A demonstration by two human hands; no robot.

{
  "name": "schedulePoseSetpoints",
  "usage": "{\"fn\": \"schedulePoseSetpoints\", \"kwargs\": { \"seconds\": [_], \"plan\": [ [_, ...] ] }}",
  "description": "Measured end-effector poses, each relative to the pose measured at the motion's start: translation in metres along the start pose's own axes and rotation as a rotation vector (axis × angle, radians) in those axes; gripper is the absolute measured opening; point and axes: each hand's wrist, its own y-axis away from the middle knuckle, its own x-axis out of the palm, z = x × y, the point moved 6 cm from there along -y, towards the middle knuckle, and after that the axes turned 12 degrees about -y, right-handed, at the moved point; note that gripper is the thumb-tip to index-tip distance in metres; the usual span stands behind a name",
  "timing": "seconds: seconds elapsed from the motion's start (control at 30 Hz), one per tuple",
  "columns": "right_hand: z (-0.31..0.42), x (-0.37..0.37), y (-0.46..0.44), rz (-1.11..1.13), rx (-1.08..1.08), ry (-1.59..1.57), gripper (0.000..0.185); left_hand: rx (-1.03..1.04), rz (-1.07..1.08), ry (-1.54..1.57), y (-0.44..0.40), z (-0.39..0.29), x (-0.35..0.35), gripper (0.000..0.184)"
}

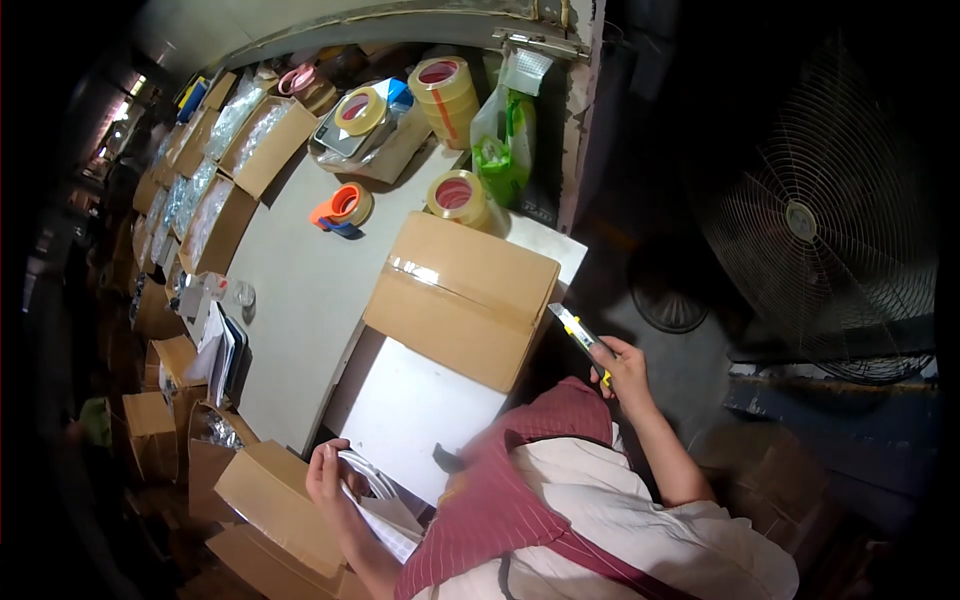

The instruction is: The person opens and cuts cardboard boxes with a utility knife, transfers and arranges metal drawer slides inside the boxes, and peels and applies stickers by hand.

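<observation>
Cutter gripped in right hand, near taped carton; left hand holds white coil, possibly cable.

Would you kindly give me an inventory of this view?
Taped carton: one, brown, centre
Table: one, pale, middle
Surface: one, white, nearer than carton
Cutter: one, yellow and black, right hand
Tape dispenser: one, orange and blue, on table
Tape stacks: two, yellowish, beyond carton
Lone roll: one, yellowish, top centre
Bag: one, green, beside stacks
Fan: one, grey, right
Open cartons: several, brown, left
Papers: several, white, table's left
Coil: one, white, at left hand
Remainder: too dim or small
Apron: one, maroon, bottom
Left hand: one, bare, lower left
Right hand: one, bare, holding cutter
</observation>
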Motion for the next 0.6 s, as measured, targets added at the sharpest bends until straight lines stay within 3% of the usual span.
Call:
{"fn": "schedulePoseSetpoints", "kwargs": {
  "seconds": [0.17, 0.37, 0.4, 0.43, 0.5, 0.57, 0.6],
  "plan": [
    [-0.009, 0.002, -0.003, 0.047, -0.034, 0.004, 0.027, 0.023, 0.044, -0.022, 0.001, 0.01, -0.003, 0.033],
    [-0.002, 0.019, 0.008, 0.104, 0.009, 0.256, 0.022, -0.028, 0.029, 0.0, 0.011, 0.006, 0.001, 0.028],
    [-0.001, 0.02, 0.01, 0.251, 0.097, 0.359, 0.02, -0.032, 0.033, 0.003, 0.011, 0.009, 0.001, 0.029],
    [-0.009, 0.021, 0.02, 0.456, 0.349, 0.519, 0.019, -0.033, 0.033, 0.006, 0.011, 0.008, 0.001, 0.029],
    [0.013, 0.035, 0.041, 0.46, 0.062, 0.589, 0.019, -0.032, 0.021, 0.011, 0.014, 0.006, -0.001, 0.029],
    [0.056, 0.035, 0.027, 0.261, 0.103, 0.561, 0.023, -0.035, -0.025, 0.075, 0.015, 0.009, -0.008, 0.026],
    [0.073, 0.034, 0.012, 0.217, 0.02, 0.494, 0.029, -0.042, -0.054, 0.116, 0.017, 0.01, -0.01, 0.026]
  ]
}}
